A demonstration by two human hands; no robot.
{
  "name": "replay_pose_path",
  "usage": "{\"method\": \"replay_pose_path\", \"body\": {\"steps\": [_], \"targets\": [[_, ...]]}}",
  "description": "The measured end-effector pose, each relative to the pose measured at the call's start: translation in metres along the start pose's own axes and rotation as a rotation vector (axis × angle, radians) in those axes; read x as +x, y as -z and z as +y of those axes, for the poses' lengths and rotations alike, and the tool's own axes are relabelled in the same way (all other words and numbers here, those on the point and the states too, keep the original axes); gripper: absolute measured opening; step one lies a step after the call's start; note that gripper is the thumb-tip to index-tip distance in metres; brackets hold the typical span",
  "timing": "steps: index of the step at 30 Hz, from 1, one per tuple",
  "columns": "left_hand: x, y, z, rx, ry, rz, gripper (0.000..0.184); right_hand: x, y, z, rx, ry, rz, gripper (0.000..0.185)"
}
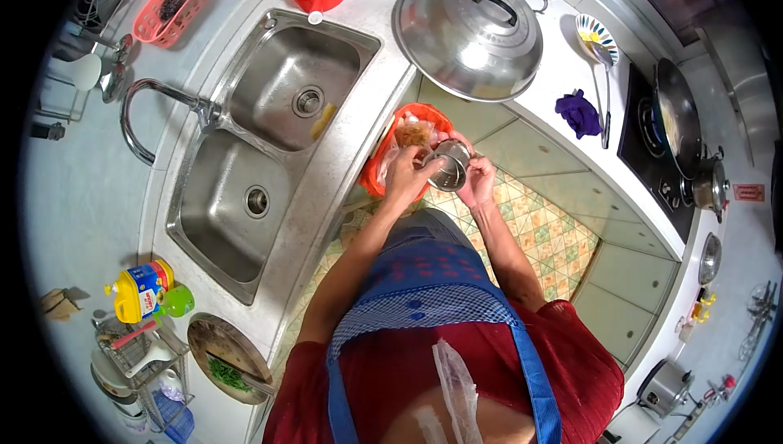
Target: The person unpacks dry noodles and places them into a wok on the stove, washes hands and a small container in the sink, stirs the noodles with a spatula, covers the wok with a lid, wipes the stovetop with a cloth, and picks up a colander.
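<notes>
From my remote feed I note the counter (pixel 365 114), its double sink (pixel 263 149) at left, then a domed steel lid (pixel 465 44). Open red bag (pixel 372 173) near the counter's edge. Left hand (pixel 408 173): half-curled, gripping a metal cup (pixel 450 176). Right hand (pixel 479 183): curled against its other side. Cup tilted between both, near the bag's right edge.

Small round silver-grey metal container (pixel 449 168): shiny, with a curved rim; whether anything is inside cannot be told.
Container's pose: seemingly tilted, held up between the left hand (pixel 407 172) and the right hand (pixel 479 181), one on each side.
Container's place: in the air, overlapping, as seen from above, the right edge of the orange-red plastic bag (pixel 372 173).
</notes>
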State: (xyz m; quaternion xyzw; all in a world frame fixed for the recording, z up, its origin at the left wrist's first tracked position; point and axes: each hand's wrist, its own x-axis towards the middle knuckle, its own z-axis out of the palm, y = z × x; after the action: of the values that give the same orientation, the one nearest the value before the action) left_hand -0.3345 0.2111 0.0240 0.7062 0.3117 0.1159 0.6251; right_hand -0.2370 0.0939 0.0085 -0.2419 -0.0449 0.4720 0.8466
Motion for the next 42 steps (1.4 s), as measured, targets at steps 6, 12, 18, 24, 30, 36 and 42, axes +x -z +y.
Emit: {"method": "replay_pose_path", "body": {"steps": [6,12,18,24,30,36,42], "targets": [[0.009,-0.017,-0.001,0.244,-0.150,0.094,0.024,0.002,0.010,-0.005,0.019,0.074,-0.038,0.063],[0.020,-0.037,-0.031,0.104,-0.140,0.166,0.026,0.011,0.009,-0.016,-0.304,0.073,-0.151,0.061],[0.014,-0.020,-0.038,0.028,-0.058,0.177,0.037,0.025,0.026,-0.027,-0.089,0.066,-0.044,0.062],[0.018,-0.012,-0.069,0.485,-0.148,0.258,0.030,0.028,0.033,-0.029,0.006,0.063,0.000,0.063],[0.032,-0.020,-0.143,0.869,-0.502,0.290,0.011,0.033,0.042,-0.013,0.169,-0.020,0.137,0.062],[0.027,-0.012,-0.130,0.574,-0.293,0.158,0.015,0.036,0.053,0.002,0.245,-0.066,0.205,0.061],[0.025,-0.010,-0.133,0.264,-0.200,0.210,0.014,0.037,0.046,0.007,0.287,-0.081,0.164,0.051]]}}
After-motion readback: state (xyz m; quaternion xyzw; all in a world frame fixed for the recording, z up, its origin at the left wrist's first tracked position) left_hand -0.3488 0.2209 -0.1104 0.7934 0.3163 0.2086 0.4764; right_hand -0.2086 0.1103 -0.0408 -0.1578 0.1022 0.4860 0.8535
